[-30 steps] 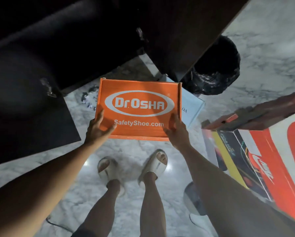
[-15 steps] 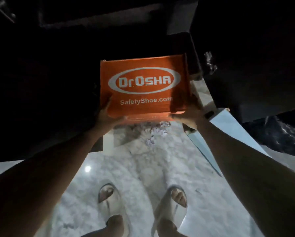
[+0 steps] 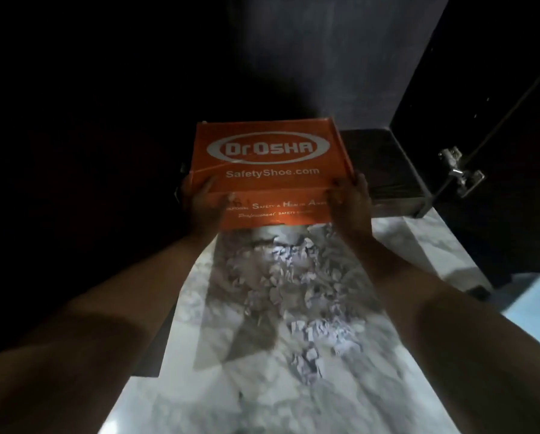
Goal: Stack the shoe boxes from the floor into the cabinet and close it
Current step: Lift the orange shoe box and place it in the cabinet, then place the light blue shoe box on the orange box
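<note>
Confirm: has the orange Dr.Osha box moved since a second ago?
Yes. The orange Dr.Osha box went forward from over the marble floor into the dark cabinet opening.

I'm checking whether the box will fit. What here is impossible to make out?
Head view only:
- Cabinet interior: too dark to tell if other boxes are inside.
- Underside of the orange box: hidden, so whether it rests on a shelf is unclear.
- Left hand and right hand: fingers hidden behind the box.

Marble floor (image 3: 293,386), grey-veined; dark cabinet (image 3: 497,214) stands on it.
</note>
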